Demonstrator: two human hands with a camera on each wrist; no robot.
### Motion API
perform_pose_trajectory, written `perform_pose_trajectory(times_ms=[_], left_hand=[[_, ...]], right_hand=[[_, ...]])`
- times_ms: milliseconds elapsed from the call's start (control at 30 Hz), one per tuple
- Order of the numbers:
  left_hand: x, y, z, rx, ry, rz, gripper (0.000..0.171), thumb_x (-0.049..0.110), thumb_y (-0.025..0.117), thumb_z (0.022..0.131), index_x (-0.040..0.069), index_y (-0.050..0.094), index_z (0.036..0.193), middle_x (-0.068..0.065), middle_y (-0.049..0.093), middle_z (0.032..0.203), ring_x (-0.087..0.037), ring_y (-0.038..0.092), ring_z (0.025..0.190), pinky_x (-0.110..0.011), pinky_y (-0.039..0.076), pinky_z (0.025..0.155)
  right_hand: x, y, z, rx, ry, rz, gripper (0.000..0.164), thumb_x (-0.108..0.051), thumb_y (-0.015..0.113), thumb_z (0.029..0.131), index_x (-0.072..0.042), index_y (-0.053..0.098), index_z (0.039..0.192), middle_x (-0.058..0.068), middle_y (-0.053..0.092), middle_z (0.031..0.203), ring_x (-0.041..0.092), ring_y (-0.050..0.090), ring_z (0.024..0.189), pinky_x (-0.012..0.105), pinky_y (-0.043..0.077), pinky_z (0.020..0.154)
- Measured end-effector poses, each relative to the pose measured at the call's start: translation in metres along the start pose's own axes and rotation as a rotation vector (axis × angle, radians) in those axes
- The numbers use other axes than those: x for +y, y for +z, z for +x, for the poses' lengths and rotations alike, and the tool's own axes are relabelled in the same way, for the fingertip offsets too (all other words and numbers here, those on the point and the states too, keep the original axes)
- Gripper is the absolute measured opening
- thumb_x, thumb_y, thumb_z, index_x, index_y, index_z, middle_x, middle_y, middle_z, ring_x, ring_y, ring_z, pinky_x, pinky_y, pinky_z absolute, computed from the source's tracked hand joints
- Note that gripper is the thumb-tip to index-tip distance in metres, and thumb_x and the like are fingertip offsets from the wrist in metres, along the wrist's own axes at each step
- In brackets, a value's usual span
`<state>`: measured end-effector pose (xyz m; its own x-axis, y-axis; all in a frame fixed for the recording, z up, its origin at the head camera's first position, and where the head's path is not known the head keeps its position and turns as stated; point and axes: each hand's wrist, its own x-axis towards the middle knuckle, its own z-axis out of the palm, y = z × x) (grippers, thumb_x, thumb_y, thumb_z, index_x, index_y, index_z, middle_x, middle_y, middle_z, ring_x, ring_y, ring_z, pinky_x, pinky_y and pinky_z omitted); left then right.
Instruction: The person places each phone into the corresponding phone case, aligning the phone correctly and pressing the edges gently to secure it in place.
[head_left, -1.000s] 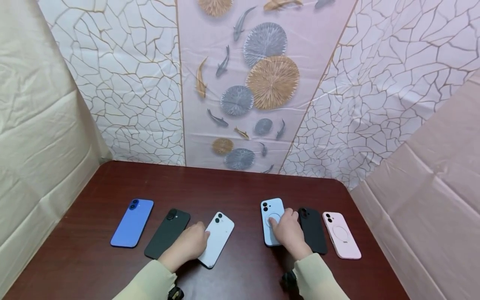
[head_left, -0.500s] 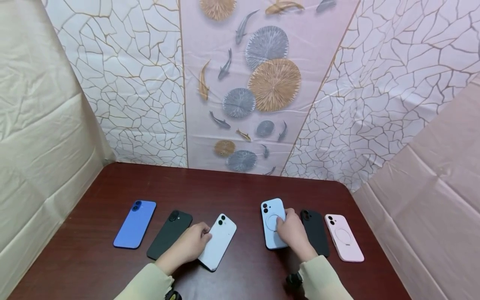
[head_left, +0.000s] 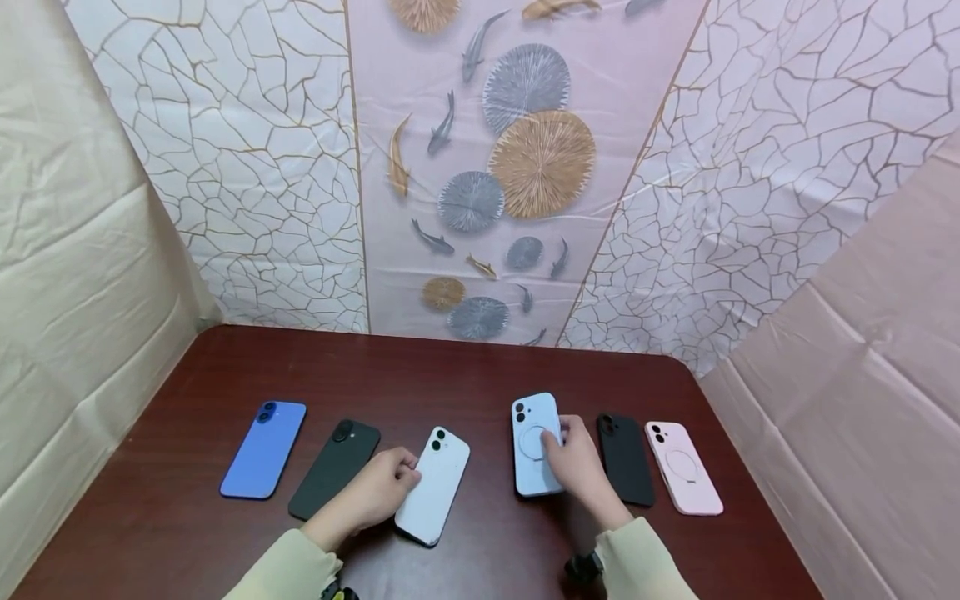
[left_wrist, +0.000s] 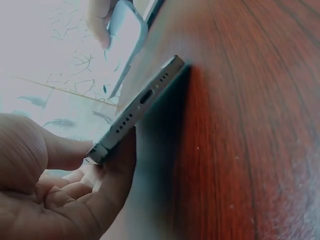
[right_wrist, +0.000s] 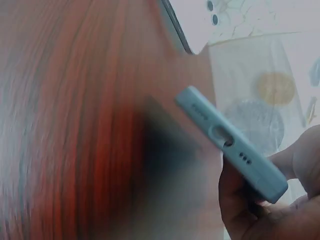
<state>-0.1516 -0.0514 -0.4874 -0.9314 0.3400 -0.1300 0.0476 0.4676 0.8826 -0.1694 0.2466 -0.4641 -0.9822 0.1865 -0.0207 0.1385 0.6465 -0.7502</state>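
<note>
My left hand (head_left: 375, 486) pinches the left long edge of a white phone (head_left: 435, 487), thumb on top and fingers beneath. In the left wrist view, the phone's bottom edge (left_wrist: 124, 114) shows its charging port and slants up, with a dark shadow below. A light blue phone case (head_left: 534, 475) with a ring on its back is in my right hand (head_left: 583, 465), which grips its right edge, thumb over the back. The case's lower edge (right_wrist: 202, 118), with its port cutout, stands tilted over the table in the right wrist view.
A blue phone (head_left: 262, 450) and a dark green-black phone (head_left: 333, 471) lie at the left of the dark red wooden table (head_left: 465, 383). To the right lie a black case (head_left: 628, 462) and a pink case (head_left: 684, 471). Patterned cloth (head_left: 285, 167) hangs behind.
My right hand has shifted its hold from over the blue case to its right edge and drawn it slightly left. The white phone's lower end has moved a little right in my left hand.
</note>
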Motion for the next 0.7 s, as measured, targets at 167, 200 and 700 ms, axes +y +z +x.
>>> perform_pose_trajectory(times_ms=[167, 200, 700], left_hand=[[0.002, -0.004, -0.001, 0.031, 0.007, -0.089, 0.018, 0.008, 0.057, 0.097, -0.006, 0.056, 0.109, -0.006, 0.064, 0.087, -0.017, 0.060, 0.080, -0.035, 0.050, 0.068], [0.003, -0.005, -0.001, 0.040, 0.004, -0.101, 0.020, 0.008, 0.056, 0.097, -0.007, 0.056, 0.110, -0.007, 0.065, 0.089, -0.017, 0.060, 0.082, -0.035, 0.050, 0.070], [0.004, 0.002, 0.005, 0.078, -0.077, -0.497, 0.028, 0.011, 0.050, 0.101, -0.006, 0.045, 0.122, -0.017, 0.064, 0.112, -0.023, 0.062, 0.095, -0.038, 0.055, 0.068]], right_hand=[[-0.016, 0.009, -0.004, -0.081, 0.036, 0.222, 0.038, -0.018, 0.055, 0.100, 0.000, 0.043, 0.131, 0.014, 0.066, 0.100, 0.020, 0.064, 0.081, 0.035, 0.054, 0.065], [-0.020, 0.011, -0.004, -0.100, 0.044, 0.272, 0.039, -0.018, 0.055, 0.100, -0.001, 0.042, 0.132, 0.014, 0.066, 0.101, 0.020, 0.065, 0.080, 0.036, 0.055, 0.065], [-0.043, 0.038, -0.017, -0.369, 0.025, 0.552, 0.045, -0.023, 0.054, 0.101, -0.001, 0.037, 0.137, 0.015, 0.065, 0.107, 0.023, 0.066, 0.085, 0.038, 0.055, 0.071]])
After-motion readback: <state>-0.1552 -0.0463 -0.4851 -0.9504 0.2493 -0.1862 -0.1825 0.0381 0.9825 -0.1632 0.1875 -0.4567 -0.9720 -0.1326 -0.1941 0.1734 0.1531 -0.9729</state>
